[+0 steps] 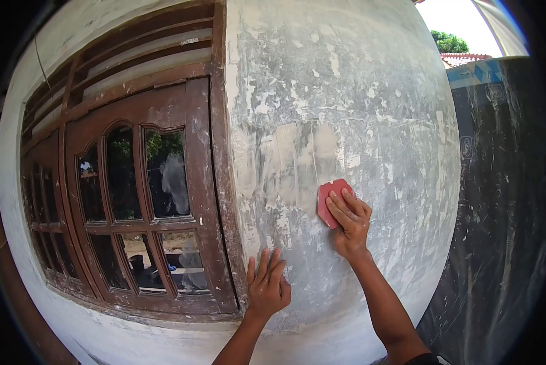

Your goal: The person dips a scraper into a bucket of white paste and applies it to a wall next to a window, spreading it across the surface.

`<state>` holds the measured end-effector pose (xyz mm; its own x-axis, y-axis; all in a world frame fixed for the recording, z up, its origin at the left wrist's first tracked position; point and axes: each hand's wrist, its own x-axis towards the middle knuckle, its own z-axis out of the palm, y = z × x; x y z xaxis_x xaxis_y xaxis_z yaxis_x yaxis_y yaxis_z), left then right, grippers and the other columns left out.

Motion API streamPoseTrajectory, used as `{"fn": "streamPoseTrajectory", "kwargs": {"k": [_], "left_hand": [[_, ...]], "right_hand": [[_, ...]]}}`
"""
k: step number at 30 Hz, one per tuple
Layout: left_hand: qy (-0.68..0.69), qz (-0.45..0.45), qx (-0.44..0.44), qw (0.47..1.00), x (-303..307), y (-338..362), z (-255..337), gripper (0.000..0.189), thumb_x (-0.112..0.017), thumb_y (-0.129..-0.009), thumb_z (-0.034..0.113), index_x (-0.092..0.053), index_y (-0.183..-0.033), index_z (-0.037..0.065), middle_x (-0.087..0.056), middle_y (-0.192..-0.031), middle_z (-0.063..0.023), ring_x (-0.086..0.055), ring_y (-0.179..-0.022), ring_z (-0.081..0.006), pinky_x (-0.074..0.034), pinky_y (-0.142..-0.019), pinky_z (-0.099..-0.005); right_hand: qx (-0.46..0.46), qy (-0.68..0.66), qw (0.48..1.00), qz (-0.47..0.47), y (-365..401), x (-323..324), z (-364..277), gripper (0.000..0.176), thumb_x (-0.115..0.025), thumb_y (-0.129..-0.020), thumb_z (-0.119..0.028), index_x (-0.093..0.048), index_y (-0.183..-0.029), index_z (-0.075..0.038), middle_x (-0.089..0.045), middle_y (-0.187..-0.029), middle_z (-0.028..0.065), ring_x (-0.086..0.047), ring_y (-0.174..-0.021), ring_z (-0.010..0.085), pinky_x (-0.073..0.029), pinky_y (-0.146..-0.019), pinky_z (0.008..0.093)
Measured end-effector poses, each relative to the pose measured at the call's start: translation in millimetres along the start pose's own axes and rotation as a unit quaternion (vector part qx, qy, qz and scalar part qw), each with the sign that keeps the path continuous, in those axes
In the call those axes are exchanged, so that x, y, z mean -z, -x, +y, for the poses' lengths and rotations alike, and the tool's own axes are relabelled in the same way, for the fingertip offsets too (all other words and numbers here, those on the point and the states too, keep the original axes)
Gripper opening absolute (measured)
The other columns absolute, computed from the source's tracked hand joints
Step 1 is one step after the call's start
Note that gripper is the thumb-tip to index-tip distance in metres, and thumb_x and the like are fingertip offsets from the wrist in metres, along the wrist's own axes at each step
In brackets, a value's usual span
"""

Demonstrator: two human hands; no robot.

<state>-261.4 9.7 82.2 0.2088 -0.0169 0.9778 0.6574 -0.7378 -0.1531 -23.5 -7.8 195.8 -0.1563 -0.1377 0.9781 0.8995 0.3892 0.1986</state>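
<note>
A patchy grey and white wall [358,146] fills the middle of the view, with beige smears on its upper part. My right hand [351,224] presses a flat red pad [332,198] against this wall, its fingers laid over the pad's face. Lower and to the left, my left hand [268,286] rests on the wall with its fingers spread, holding nothing. It is close to the lower right corner of a brown wooden window frame [221,182]. The pad's underside is hidden against the wall.
Brown window shutters with glass panes [124,176] stand at the left, below wooden slats [145,52]. At the right is a dark, scratched panel [498,201] with a blue strip on top. Behind it show a tree [449,42] and roof tiles [465,59].
</note>
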Motion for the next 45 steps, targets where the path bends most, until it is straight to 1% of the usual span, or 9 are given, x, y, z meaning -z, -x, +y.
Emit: {"fn": "streamPoseTrajectory", "kwargs": {"k": [9,13,15,20,26,35,38,40,45], "left_hand": [[0.005,0.003,-0.002,1.0,-5,3,1,0.041,-0.058,-0.085,0.006,-0.061,-0.125,0.002,-0.062,-0.144,-0.0229,-0.044,-0.148,-0.0408,-0.019,-0.126,-0.0582],[0.002,0.003,-0.004,1.0,-7,3,-1,0.039,-0.058,-0.085,0.006,-0.062,-0.124,0.001,-0.062,-0.144,-0.0229,-0.044,-0.148,-0.0402,-0.018,-0.126,-0.0578],[0.0,0.001,0.002,1.0,-6,3,1,0.039,-0.058,-0.085,0.006,-0.063,-0.123,0.001,-0.063,-0.144,-0.0228,-0.044,-0.149,-0.0395,-0.018,-0.126,-0.0574],[-0.004,-0.005,0.003,1.0,-5,6,1,0.039,-0.058,-0.085,0.005,-0.064,-0.123,0.002,-0.064,-0.144,-0.0203,-0.046,-0.147,-0.0377,-0.019,-0.126,-0.0569],[-0.005,-0.008,0.001,1.0,-3,5,3,0.039,-0.058,-0.085,0.006,-0.063,-0.124,0.002,-0.064,-0.143,-0.0201,-0.045,-0.148,-0.0374,-0.019,-0.126,-0.0573],[0.001,-0.007,-0.005,1.0,-6,8,1,0.041,-0.058,-0.084,0.005,-0.061,-0.125,0.003,-0.063,-0.145,-0.0201,-0.043,-0.149,-0.0385,-0.018,-0.126,-0.0584],[-0.009,0.002,-0.008,1.0,-4,5,2,0.04,-0.058,-0.084,0.006,-0.063,-0.124,0.003,-0.064,-0.144,-0.0184,-0.046,-0.148,-0.0365,-0.02,-0.126,-0.0566],[-0.013,0.005,-0.003,1.0,-5,5,3,0.039,-0.058,-0.085,0.006,-0.065,-0.122,0.003,-0.065,-0.144,-0.017,-0.049,-0.146,-0.0348,-0.022,-0.126,-0.0551],[-0.001,-0.008,-0.008,1.0,-7,9,-1,0.04,-0.058,-0.084,0.005,-0.062,-0.124,0.003,-0.063,-0.145,-0.0193,-0.046,-0.147,-0.0384,-0.019,-0.126,-0.0567]], "right_hand": [[-0.05,0.01,0.998,-0.041,94,43,-31,0.055,-0.058,-0.077,0.005,-0.074,-0.128,-0.007,-0.072,-0.135,0.0089,-0.058,-0.137,0.0278,-0.033,-0.109,0.0426],[-0.033,0.009,0.997,0.068,17,56,-28,0.046,-0.056,-0.086,0.005,-0.072,-0.129,-0.001,-0.072,-0.133,0.013,-0.061,-0.135,0.0287,-0.035,-0.103,0.0393],[-0.004,0.012,0.994,0.107,-39,47,-14,0.053,-0.055,-0.084,0.01,-0.07,-0.133,-0.004,-0.07,-0.136,0.0122,-0.061,-0.135,0.029,-0.035,-0.105,0.039],[0.014,0.057,0.998,0.019,-85,9,24,0.06,-0.059,-0.077,0.008,-0.07,-0.134,-0.009,-0.068,-0.14,0.0078,-0.058,-0.137,0.0268,-0.033,-0.111,0.0424],[-0.007,0.021,0.998,0.061,-4,-3,16,0.062,-0.058,-0.069,0.007,-0.075,-0.126,-0.01,-0.072,-0.134,0.0062,-0.06,-0.136,0.0259,-0.032,-0.112,0.0426],[-0.046,0.048,0.996,-0.055,109,45,-34,0.054,-0.06,-0.078,0.005,-0.073,-0.129,-0.008,-0.073,-0.133,0.0085,-0.063,-0.13,0.0276,-0.035,-0.106,0.0415],[-0.087,-0.003,0.996,-0.002,93,60,-39,0.051,-0.059,-0.082,0.006,-0.072,-0.13,-0.005,-0.072,-0.133,0.0116,-0.064,-0.127,0.0288,-0.036,-0.103,0.04],[-0.048,0.036,0.997,0.055,41,66,-35,0.05,-0.059,-0.085,0.008,-0.069,-0.133,-0.002,-0.071,-0.135,0.0136,-0.064,-0.128,0.0297,-0.036,-0.102,0.039],[0.002,0.033,0.994,0.101,-77,39,-3,0.06,-0.057,-0.083,0.011,-0.069,-0.137,-0.011,-0.069,-0.139,0.01,-0.06,-0.135,0.0275,-0.037,-0.107,0.0403]]}}
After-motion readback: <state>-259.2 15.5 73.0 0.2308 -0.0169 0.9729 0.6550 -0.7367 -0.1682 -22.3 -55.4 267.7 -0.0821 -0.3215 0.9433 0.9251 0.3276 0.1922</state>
